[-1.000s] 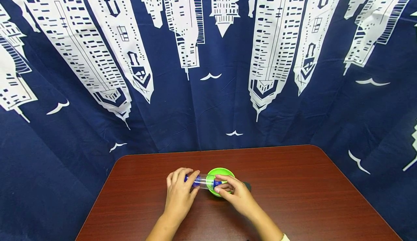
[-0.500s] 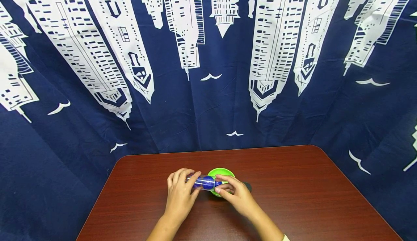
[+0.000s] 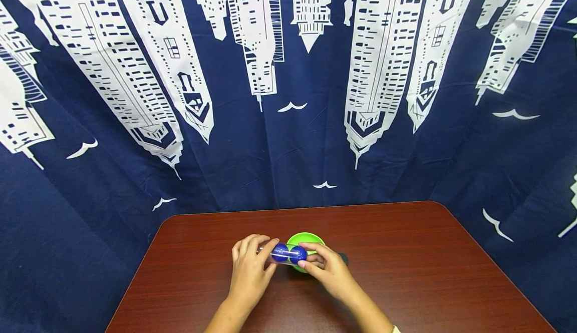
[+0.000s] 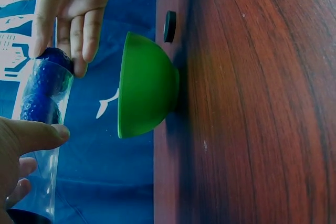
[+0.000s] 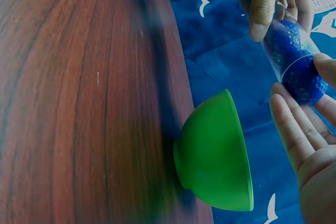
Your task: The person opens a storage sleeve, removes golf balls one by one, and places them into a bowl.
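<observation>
My left hand (image 3: 249, 265) grips a clear plastic tube (image 4: 47, 174) held sideways above the green bowl (image 5: 215, 156). Two dimpled blue balls, like golf balls, sit at the tube's right end. The outer blue golf ball (image 5: 303, 85) pokes partly out of the mouth; the inner ball (image 5: 286, 36) rests against it inside. At that end my right hand (image 3: 331, 269) has its thumb and fingers around the outer ball. In the left wrist view the tube's far end has a dark closure (image 4: 29, 216). The bowl stands upright beneath, its inside partly hidden by hands and tube.
A small black round lid (image 4: 169, 27) lies on the brown wooden table (image 3: 405, 273), just right of the bowl and partly behind my right hand. Past the table's back edge hangs a navy curtain (image 3: 243, 173) with white city buildings and birds.
The blue balls have slid rightward along the tube to its mouth, leaving the left part see-through. Both hands have stayed almost in place.
</observation>
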A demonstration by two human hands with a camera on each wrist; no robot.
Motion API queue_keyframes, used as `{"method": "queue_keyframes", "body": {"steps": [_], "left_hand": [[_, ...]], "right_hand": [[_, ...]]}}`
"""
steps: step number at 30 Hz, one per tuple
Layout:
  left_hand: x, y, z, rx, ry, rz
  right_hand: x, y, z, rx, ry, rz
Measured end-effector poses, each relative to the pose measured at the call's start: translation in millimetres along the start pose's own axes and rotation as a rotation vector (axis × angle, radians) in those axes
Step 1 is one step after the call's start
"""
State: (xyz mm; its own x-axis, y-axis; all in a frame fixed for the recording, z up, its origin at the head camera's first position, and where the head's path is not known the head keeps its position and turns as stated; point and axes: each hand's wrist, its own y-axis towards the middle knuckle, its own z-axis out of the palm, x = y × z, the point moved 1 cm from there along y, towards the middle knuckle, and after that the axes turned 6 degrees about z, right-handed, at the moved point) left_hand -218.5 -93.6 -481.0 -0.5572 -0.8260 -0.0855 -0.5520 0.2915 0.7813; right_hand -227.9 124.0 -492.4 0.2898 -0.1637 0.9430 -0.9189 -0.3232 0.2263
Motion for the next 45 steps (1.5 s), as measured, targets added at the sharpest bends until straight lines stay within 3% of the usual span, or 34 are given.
{"method": "queue_keyframes", "body": {"steps": [21, 45], "left_hand": [[-2.1, -3.2, 4.1, -0.031, -0.038, -0.05], [1.0, -9.6, 5.8, 0.012, -0.153, -0.24]], "right_hand": [[2, -1, -0.7, -0.034, 0.001, -0.024], [10, 6, -13.6, -0.149, -0.081, -0.125]]}}
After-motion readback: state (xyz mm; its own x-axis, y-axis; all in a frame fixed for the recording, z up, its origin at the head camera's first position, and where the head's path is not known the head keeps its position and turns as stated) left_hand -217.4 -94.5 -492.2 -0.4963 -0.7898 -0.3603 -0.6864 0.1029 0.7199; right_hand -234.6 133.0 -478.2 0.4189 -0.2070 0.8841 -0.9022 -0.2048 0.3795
